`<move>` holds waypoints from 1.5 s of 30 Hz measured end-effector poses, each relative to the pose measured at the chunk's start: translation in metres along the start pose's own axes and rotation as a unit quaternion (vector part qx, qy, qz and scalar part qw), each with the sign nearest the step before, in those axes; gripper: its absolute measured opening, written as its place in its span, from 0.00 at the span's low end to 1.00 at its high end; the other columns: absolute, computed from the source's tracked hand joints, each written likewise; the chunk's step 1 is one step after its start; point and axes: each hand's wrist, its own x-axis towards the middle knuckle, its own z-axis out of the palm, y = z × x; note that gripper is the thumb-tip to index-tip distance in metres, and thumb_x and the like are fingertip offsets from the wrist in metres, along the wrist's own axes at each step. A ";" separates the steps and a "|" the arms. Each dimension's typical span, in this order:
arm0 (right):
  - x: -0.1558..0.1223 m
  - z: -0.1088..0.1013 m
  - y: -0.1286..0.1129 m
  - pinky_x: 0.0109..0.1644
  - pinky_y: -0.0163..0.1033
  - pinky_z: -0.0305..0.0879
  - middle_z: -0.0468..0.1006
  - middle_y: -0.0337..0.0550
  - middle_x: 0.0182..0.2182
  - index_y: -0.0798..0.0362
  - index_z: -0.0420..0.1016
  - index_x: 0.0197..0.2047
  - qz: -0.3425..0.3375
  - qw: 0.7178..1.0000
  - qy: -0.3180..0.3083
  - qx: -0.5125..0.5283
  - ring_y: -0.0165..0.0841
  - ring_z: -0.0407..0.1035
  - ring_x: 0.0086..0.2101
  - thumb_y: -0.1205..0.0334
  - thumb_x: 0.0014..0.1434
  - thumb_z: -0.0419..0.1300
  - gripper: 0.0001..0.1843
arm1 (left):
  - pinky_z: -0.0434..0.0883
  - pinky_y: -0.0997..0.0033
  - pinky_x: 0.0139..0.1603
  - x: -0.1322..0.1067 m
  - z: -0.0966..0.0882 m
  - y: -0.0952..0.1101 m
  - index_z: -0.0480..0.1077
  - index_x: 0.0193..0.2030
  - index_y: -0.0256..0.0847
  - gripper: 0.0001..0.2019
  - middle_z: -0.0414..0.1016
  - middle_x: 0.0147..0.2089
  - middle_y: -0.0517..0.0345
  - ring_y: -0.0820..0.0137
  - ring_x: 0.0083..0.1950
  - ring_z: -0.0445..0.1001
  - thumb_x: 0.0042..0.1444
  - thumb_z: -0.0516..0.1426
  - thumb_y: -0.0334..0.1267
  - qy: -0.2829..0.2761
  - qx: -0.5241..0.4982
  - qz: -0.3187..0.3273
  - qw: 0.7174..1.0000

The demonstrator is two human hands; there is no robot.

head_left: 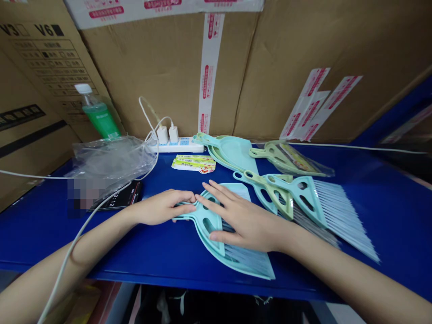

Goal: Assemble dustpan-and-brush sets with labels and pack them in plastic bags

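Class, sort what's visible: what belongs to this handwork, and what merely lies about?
Belonging, apparently:
- blue brush, blue dustpan: left hand holding, right hand over brush
- other brushes, other dustpans, printed cards, clear plastic

Lying about, seemingly:
- bottle
- power strip
- black device

Left hand (162, 207) and right hand (251, 222): bare, slim fingers (218, 195). Left forearm (94, 243) and right forearm (344, 267): bare too, slender, tapering to narrow wrists (134, 215). Black patch (216, 308) below bench (151, 252) near edge: clothing or not, can't tell.
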 end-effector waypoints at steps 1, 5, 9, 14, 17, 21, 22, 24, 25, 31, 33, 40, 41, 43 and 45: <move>0.000 0.000 0.000 0.67 0.60 0.38 0.34 0.60 0.69 0.56 0.41 0.71 0.001 1.000 0.000 -0.002 0.46 0.24 0.66 0.41 0.63 0.50 0.43 | 0.66 0.75 0.29 0.000 0.000 0.000 0.63 0.36 0.39 0.12 0.63 0.29 0.65 0.76 0.27 0.64 0.64 0.48 0.45 0.001 0.006 0.002 1.000; 0.000 0.000 -0.001 0.67 0.60 0.38 0.34 0.59 0.69 0.56 0.41 0.71 0.003 1.000 0.000 -0.003 0.46 0.24 0.66 0.41 0.63 0.51 0.43 | 0.64 0.76 0.30 0.000 0.000 0.001 0.63 0.36 0.39 0.12 0.63 0.28 0.66 0.77 0.26 0.64 0.64 0.48 0.44 0.001 0.018 0.003 1.000; 0.000 0.000 -0.001 0.67 0.58 0.39 0.34 0.59 0.69 0.56 0.42 0.71 0.009 1.000 -0.002 -0.005 0.46 0.25 0.66 0.41 0.63 0.51 0.43 | 0.64 0.76 0.29 0.000 0.000 0.003 0.63 0.36 0.39 0.12 0.62 0.28 0.67 0.77 0.25 0.64 0.65 0.48 0.45 0.004 0.025 0.000 1.000; 0.000 0.000 -0.002 0.67 0.58 0.40 0.35 0.57 0.69 0.54 0.41 0.71 0.008 1.000 0.001 -0.009 0.45 0.25 0.66 0.40 0.63 0.50 0.43 | 0.63 0.76 0.29 0.000 0.000 0.003 0.64 0.36 0.39 0.11 0.62 0.27 0.67 0.77 0.25 0.63 0.65 0.48 0.44 0.007 0.035 0.007 0.999; 0.000 -0.001 -0.002 0.67 0.59 0.39 0.35 0.59 0.69 0.55 0.42 0.71 0.009 1.000 -0.001 -0.012 0.46 0.25 0.66 0.41 0.63 0.51 0.43 | 0.63 0.76 0.29 0.000 0.000 0.002 0.63 0.36 0.39 0.11 0.62 0.27 0.67 0.76 0.25 0.64 0.65 0.48 0.43 0.004 0.038 0.006 0.999; 0.000 -0.002 -0.003 0.67 0.59 0.39 0.35 0.60 0.69 0.56 0.42 0.71 0.007 1.000 0.001 -0.011 0.47 0.26 0.66 0.41 0.63 0.51 0.43 | 0.62 0.76 0.30 0.000 0.000 0.001 0.63 0.36 0.39 0.12 0.62 0.27 0.67 0.76 0.26 0.64 0.65 0.47 0.44 0.005 0.044 0.006 0.999; 0.000 -0.002 -0.003 0.67 0.60 0.39 0.35 0.60 0.69 0.56 0.42 0.71 0.007 1.000 0.000 -0.012 0.47 0.26 0.66 0.41 0.63 0.51 0.43 | 0.62 0.76 0.30 0.000 0.000 0.002 0.63 0.35 0.40 0.12 0.62 0.27 0.67 0.76 0.26 0.64 0.65 0.47 0.44 0.007 0.046 0.007 0.999; 0.000 -0.002 -0.003 0.67 0.59 0.39 0.35 0.60 0.69 0.56 0.42 0.71 0.009 1.000 -0.004 -0.014 0.47 0.26 0.66 0.41 0.63 0.51 0.43 | 0.61 0.76 0.30 0.000 0.000 0.002 0.63 0.35 0.40 0.12 0.62 0.27 0.67 0.76 0.26 0.64 0.65 0.47 0.44 0.008 0.047 0.007 0.999; 0.000 -0.002 -0.003 0.67 0.59 0.40 0.36 0.60 0.69 0.56 0.42 0.71 0.010 1.000 -0.004 -0.015 0.47 0.26 0.66 0.41 0.63 0.51 0.43 | 0.61 0.75 0.30 0.000 0.000 0.002 0.63 0.35 0.40 0.12 0.62 0.27 0.67 0.76 0.26 0.64 0.65 0.47 0.44 0.007 0.047 0.006 0.999; 0.000 -0.001 -0.001 0.67 0.59 0.40 0.36 0.56 0.70 0.54 0.42 0.71 0.004 1.000 0.010 -0.001 0.46 0.26 0.67 0.41 0.63 0.50 0.42 | 0.61 0.75 0.30 0.000 0.000 0.002 0.63 0.36 0.40 0.12 0.62 0.27 0.67 0.76 0.26 0.64 0.65 0.47 0.44 0.005 0.051 0.005 0.999; 0.000 -0.001 -0.001 0.67 0.60 0.40 0.36 0.57 0.70 0.54 0.43 0.71 0.004 1.000 0.011 0.001 0.46 0.26 0.67 0.40 0.63 0.50 0.42 | 0.61 0.75 0.30 0.000 0.000 0.002 0.63 0.36 0.40 0.12 0.62 0.26 0.67 0.76 0.26 0.64 0.65 0.47 0.44 0.005 0.052 0.003 0.999; 0.000 -0.002 -0.002 0.67 0.60 0.39 0.36 0.61 0.69 0.57 0.42 0.71 0.010 1.000 -0.005 -0.011 0.48 0.26 0.67 0.41 0.63 0.50 0.43 | 0.61 0.74 0.31 0.000 0.000 0.003 0.63 0.36 0.39 0.12 0.62 0.27 0.67 0.76 0.26 0.64 0.65 0.47 0.44 0.005 0.054 0.005 0.998; 0.000 -0.002 -0.003 0.67 0.60 0.39 0.36 0.61 0.69 0.57 0.42 0.71 0.010 1.000 -0.005 -0.012 0.48 0.26 0.67 0.42 0.63 0.50 0.43 | 0.61 0.74 0.31 0.000 0.000 0.003 0.63 0.36 0.39 0.12 0.62 0.27 0.67 0.76 0.26 0.65 0.65 0.47 0.44 0.005 0.055 0.007 0.998; 0.000 -0.002 -0.003 0.67 0.59 0.40 0.37 0.59 0.69 0.55 0.42 0.71 0.009 1.000 0.002 -0.012 0.47 0.26 0.67 0.41 0.63 0.50 0.42 | 0.61 0.74 0.31 0.000 0.000 0.003 0.63 0.36 0.39 0.12 0.62 0.26 0.67 0.76 0.26 0.65 0.65 0.47 0.44 0.005 0.057 0.008 0.998; 0.000 -0.002 -0.003 0.67 0.59 0.40 0.37 0.56 0.70 0.54 0.42 0.71 0.006 1.000 0.009 -0.009 0.46 0.27 0.67 0.41 0.63 0.50 0.42 | 0.61 0.74 0.31 0.000 0.000 0.002 0.63 0.36 0.39 0.12 0.62 0.26 0.67 0.75 0.26 0.65 0.65 0.47 0.44 0.005 0.059 0.007 0.998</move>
